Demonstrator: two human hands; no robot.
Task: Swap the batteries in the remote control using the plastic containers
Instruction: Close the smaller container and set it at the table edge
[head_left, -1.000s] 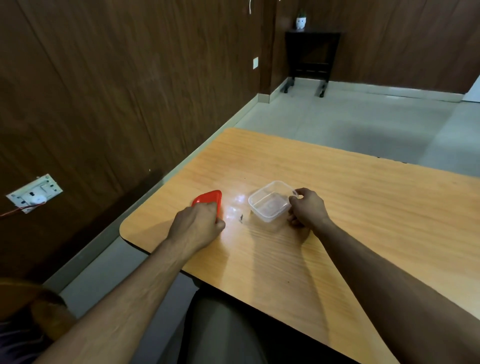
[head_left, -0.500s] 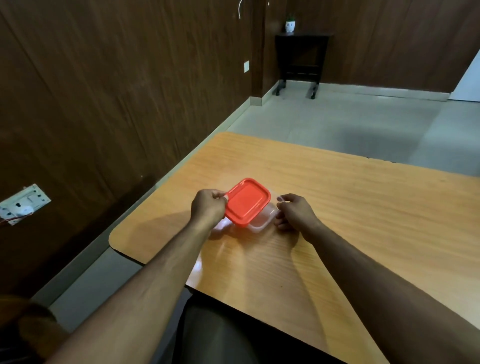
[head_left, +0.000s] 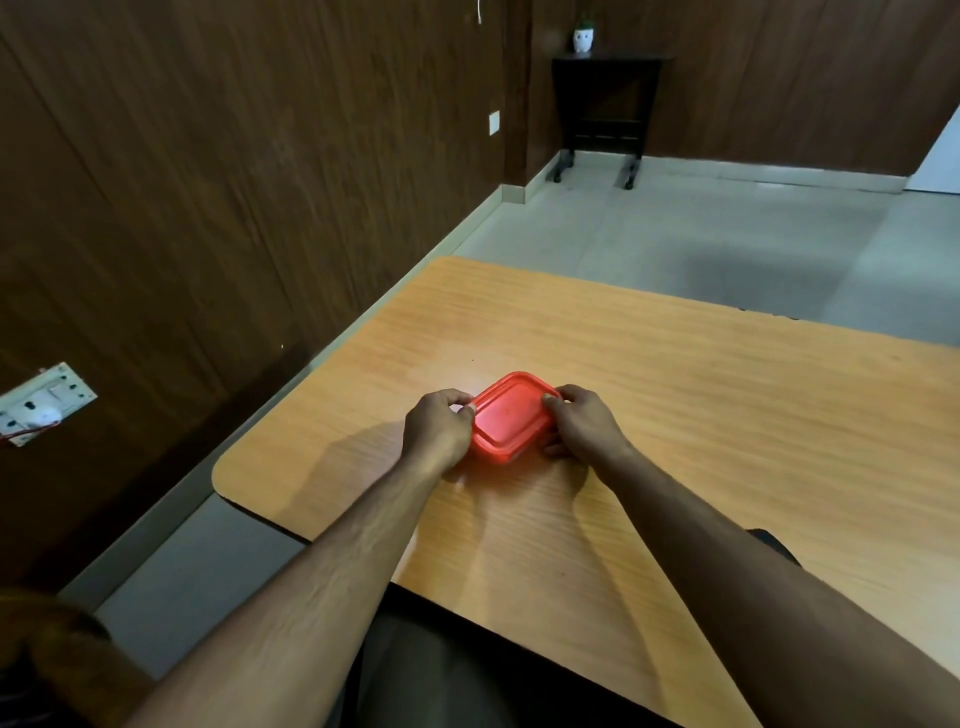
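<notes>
A red lid (head_left: 511, 418) is seen lying flat on top of a plastic container (head_left: 519, 455), of which only a thin clear edge shows below the lid's near side; what the container holds cannot be told. The container rests on the wooden desk (head_left: 675, 415), a little to the left of the desk's middle. The lid's edge at 9 o'clock is gripped by the left hand (head_left: 439, 431), whose fingers are curled tight with the thumb on the rim. The edge at 3 o'clock is gripped by the right hand (head_left: 584, 423), its fingers likewise closed around the rim and side. Both forearms are stretched over the desk's near edge from 6 o'clock. A wall socket (head_left: 39, 402) with a plugged-in cable is mounted on the dark wood panelling at 9 o'clock. Far off at 12 o'clock a dark side table (head_left: 605, 104) stands against the wall, with a small white pot (head_left: 583, 39) set on top of it.
</notes>
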